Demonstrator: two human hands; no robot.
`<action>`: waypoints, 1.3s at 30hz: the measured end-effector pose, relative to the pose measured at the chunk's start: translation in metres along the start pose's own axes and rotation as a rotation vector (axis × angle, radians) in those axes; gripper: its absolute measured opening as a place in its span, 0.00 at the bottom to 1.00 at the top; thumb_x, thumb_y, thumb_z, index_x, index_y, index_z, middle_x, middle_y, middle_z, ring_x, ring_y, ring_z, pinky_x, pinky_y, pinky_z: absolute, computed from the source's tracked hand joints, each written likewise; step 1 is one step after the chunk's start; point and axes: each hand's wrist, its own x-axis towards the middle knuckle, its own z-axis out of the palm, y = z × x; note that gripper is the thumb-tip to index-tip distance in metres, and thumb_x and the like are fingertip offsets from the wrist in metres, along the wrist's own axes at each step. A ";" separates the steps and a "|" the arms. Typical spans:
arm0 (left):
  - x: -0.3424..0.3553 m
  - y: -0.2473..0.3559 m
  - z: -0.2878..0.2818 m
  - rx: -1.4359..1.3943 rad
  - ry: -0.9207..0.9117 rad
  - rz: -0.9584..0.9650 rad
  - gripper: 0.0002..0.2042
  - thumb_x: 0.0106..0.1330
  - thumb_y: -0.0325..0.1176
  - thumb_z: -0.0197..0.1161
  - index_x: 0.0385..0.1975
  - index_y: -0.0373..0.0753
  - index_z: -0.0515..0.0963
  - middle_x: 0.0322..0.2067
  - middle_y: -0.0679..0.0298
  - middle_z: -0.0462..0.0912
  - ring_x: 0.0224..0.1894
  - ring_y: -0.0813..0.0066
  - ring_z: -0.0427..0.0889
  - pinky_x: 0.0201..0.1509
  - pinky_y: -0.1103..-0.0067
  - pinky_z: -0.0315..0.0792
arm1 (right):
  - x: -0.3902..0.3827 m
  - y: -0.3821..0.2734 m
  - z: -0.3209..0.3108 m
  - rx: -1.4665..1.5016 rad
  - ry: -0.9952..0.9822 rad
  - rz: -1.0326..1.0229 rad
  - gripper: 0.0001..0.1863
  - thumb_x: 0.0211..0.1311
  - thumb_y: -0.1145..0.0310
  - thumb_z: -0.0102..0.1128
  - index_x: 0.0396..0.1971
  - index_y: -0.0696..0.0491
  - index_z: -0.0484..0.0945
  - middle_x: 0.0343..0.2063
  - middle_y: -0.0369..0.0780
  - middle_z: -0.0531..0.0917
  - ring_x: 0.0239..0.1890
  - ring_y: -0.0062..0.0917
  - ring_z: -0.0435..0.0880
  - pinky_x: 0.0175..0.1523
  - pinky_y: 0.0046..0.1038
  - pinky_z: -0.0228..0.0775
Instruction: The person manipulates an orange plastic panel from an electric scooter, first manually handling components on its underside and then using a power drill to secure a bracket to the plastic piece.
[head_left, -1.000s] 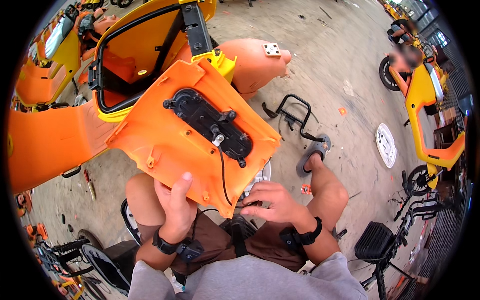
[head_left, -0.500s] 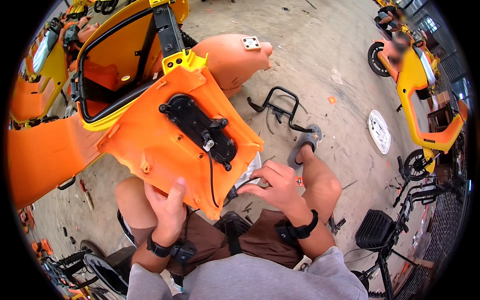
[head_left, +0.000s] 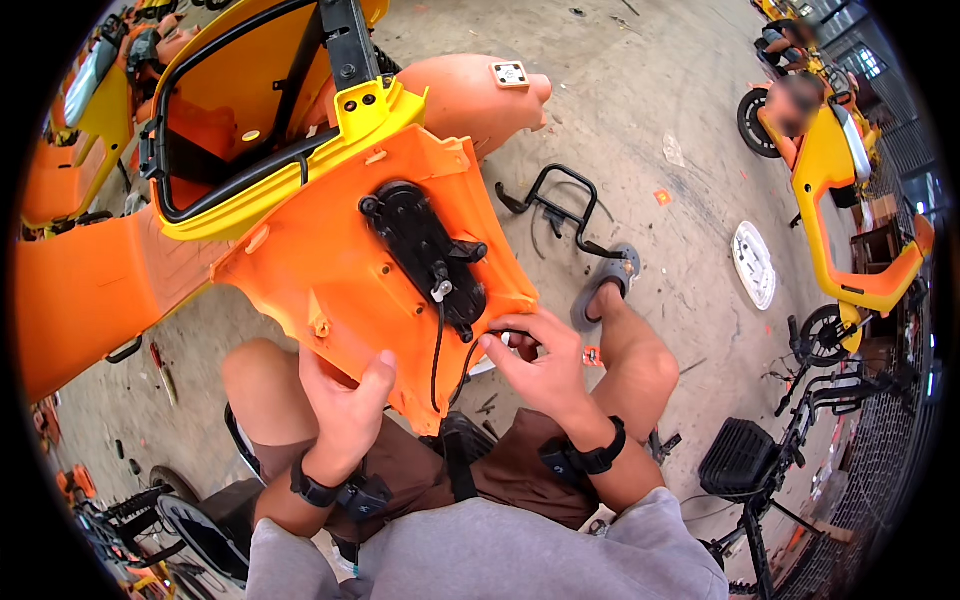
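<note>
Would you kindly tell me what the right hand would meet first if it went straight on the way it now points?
The right hand, pinching the black cable, would probably meet the orange body panel first, near its lower right edge; any gap in depth is unclear.

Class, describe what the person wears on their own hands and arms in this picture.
The left hand and right hand are both ungloved. Each wrist wears a black strap with a dark, boxy device on the side facing the other arm. The grey top has short sleeves.
</note>
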 end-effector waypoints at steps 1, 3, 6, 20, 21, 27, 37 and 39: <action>0.001 0.000 -0.001 -0.001 0.002 -0.003 0.27 0.61 0.24 0.63 0.60 0.31 0.62 0.51 0.59 0.75 0.51 0.72 0.77 0.57 0.74 0.71 | 0.000 -0.001 0.000 0.012 -0.003 0.046 0.08 0.52 0.75 0.72 0.33 0.59 0.84 0.25 0.33 0.78 0.23 0.10 0.71 0.27 0.15 0.62; 0.002 -0.002 -0.003 0.000 0.029 -0.021 0.27 0.61 0.25 0.64 0.59 0.31 0.63 0.51 0.59 0.75 0.51 0.72 0.77 0.57 0.75 0.71 | 0.000 -0.004 -0.002 0.058 -0.029 0.034 0.08 0.54 0.74 0.71 0.34 0.59 0.85 0.26 0.34 0.80 0.25 0.11 0.72 0.28 0.15 0.63; 0.005 -0.003 -0.009 -0.031 0.067 -0.064 0.27 0.60 0.26 0.65 0.59 0.31 0.64 0.51 0.59 0.76 0.51 0.72 0.77 0.57 0.75 0.71 | 0.004 0.002 -0.007 0.145 -0.049 0.047 0.08 0.57 0.74 0.70 0.36 0.59 0.86 0.28 0.35 0.81 0.27 0.12 0.74 0.30 0.16 0.64; 0.014 0.006 -0.008 -0.271 0.156 -0.157 0.26 0.60 0.27 0.63 0.58 0.30 0.66 0.51 0.59 0.76 0.51 0.72 0.77 0.58 0.74 0.71 | 0.001 0.002 0.001 -0.043 0.118 -0.260 0.06 0.54 0.78 0.70 0.32 0.59 0.82 0.29 0.38 0.84 0.23 0.16 0.77 0.27 0.17 0.66; 0.014 0.007 -0.010 -0.285 0.163 -0.155 0.25 0.61 0.27 0.63 0.58 0.29 0.66 0.50 0.59 0.77 0.51 0.72 0.78 0.57 0.74 0.71 | 0.001 0.002 0.003 -0.045 0.122 -0.309 0.07 0.54 0.79 0.70 0.33 0.59 0.82 0.29 0.39 0.84 0.21 0.16 0.76 0.25 0.17 0.65; 0.014 0.002 -0.015 -0.365 0.206 -0.150 0.22 0.62 0.28 0.62 0.55 0.29 0.68 0.48 0.59 0.78 0.48 0.74 0.79 0.53 0.76 0.74 | 0.003 0.001 -0.001 -0.066 0.128 -0.456 0.08 0.52 0.82 0.68 0.33 0.58 0.83 0.30 0.41 0.84 0.18 0.16 0.76 0.22 0.17 0.66; 0.016 0.012 -0.016 -0.297 0.211 -0.110 0.22 0.62 0.30 0.61 0.55 0.29 0.68 0.47 0.59 0.78 0.47 0.73 0.79 0.53 0.76 0.73 | 0.000 0.018 -0.001 0.081 0.223 -0.304 0.13 0.55 0.78 0.71 0.40 0.59 0.80 0.29 0.38 0.84 0.24 0.14 0.77 0.29 0.16 0.69; 0.017 0.013 -0.017 -0.202 0.182 -0.097 0.22 0.60 0.29 0.62 0.54 0.29 0.69 0.45 0.61 0.79 0.45 0.75 0.78 0.50 0.79 0.72 | 0.000 0.015 -0.003 0.065 0.208 -0.294 0.13 0.53 0.77 0.73 0.38 0.59 0.80 0.29 0.38 0.84 0.24 0.15 0.78 0.28 0.17 0.69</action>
